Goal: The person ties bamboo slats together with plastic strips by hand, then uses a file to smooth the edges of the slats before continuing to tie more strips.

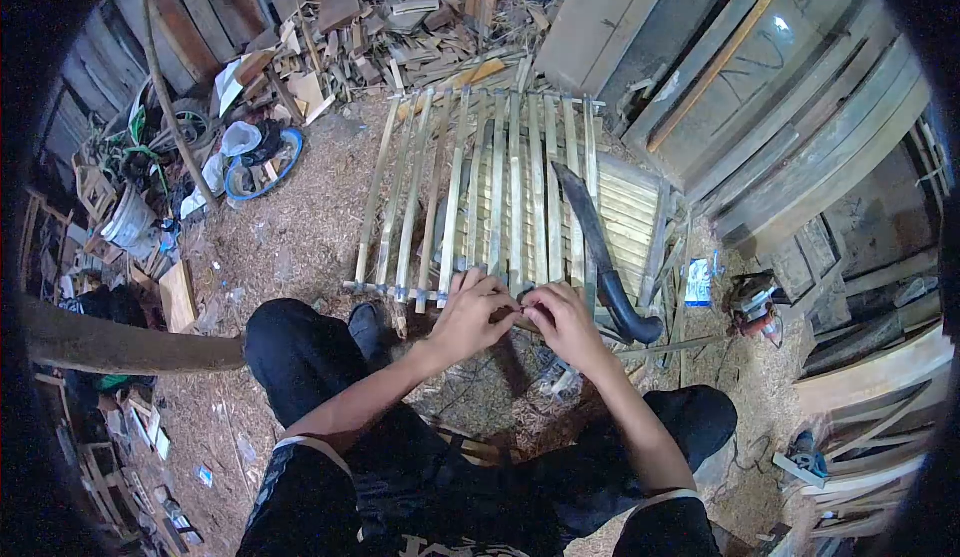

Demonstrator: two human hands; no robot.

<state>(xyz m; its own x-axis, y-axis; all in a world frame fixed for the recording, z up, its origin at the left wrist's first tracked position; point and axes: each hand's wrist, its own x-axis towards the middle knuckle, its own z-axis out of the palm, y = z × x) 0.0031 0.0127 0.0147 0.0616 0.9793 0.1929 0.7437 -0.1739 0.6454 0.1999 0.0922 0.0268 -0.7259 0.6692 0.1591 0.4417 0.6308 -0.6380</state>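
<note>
A rack of bamboo slats (407, 227) lies in front of me, its slats joined to a cross stick at the near end. My left hand (472, 312) is at that near edge, fingers bent and pinched together. My right hand (562, 323) meets it fingertip to fingertip, also closed in a pinch. What the fingertips hold is too small to make out. To the right of my right hand, a machete (583, 212) with a dark curved handle lies across the slats, blade pointing away. Under the rack's right side shows a second slatted panel (630, 219).
Wood scraps (400, 42) are piled at the back wall. A blue basin (290, 172) and a white bucket (130, 219) stand left. Boards (720, 67) lean at the right, near a red power tool (765, 322). A wooden beam (140, 342) reaches my left knee.
</note>
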